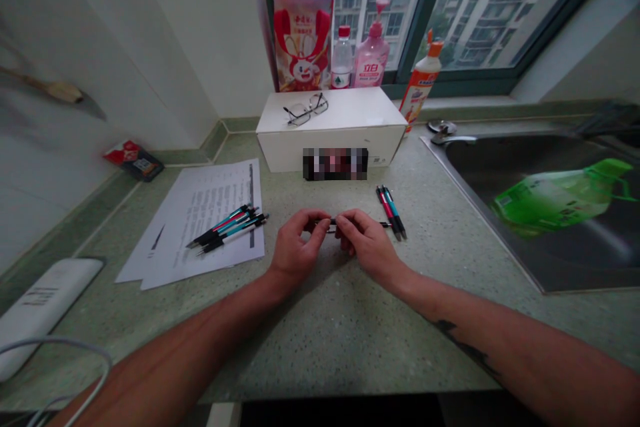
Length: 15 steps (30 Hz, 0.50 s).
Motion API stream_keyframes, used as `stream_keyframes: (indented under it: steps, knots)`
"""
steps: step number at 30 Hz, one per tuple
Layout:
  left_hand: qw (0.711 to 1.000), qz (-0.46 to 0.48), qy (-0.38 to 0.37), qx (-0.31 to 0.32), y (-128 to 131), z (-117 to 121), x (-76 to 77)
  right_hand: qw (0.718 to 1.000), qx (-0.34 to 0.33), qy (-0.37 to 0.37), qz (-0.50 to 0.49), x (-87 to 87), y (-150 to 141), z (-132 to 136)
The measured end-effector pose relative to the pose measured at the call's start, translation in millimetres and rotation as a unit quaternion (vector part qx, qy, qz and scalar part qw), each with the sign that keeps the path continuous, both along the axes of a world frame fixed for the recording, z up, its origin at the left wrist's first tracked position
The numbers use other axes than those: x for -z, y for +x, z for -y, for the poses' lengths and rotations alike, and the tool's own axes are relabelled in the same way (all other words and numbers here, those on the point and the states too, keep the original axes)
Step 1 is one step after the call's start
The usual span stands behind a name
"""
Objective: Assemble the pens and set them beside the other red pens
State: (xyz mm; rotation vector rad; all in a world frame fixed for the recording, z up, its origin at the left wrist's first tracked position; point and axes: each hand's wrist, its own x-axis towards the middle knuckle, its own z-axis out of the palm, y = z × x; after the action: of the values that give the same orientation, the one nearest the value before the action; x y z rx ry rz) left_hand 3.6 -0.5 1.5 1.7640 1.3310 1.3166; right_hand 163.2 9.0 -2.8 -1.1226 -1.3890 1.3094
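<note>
Above the middle of the countertop, my left hand (pixel 296 247) and my right hand (pixel 369 241) are close together, fingertips pinched on a thin black pen (pixel 331 229). Most of the pen is hidden by the fingers, and whether it is in one piece I cannot tell. A dark thin end shows just past my right hand. Beside that hand lie a few pens (pixel 391 212) with red, blue and black barrels. To the left of my left hand, a pile of several pens (pixel 229 229) rests on printed sheets of paper (pixel 200 197).
Behind the hands stands a white box (pixel 333 110) with eyeglasses (pixel 306 110) on top. At right is a metal sink (pixel 480 240) holding a green plastic bottle (pixel 555 197). A white device (pixel 47 307) and cable (pixel 95 347) lie front left. Bottles (pixel 371 57) line the window.
</note>
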Motion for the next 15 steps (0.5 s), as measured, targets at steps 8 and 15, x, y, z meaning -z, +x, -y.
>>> stream_keyframes:
  steps: [8, 15]
  knots:
    - [1.0, -0.002, -0.001, -0.001, 0.9, 0.1, 0.3, 1.0, 0.007, 0.002, 0.013, -0.4, -0.3, 2.8]
    - [1.0, -0.001, -0.01, -0.004, 0.7, 0.5, -1.7, 1.0, 0.01, 0.006, 0.011, 0.8, -0.5, 3.0]
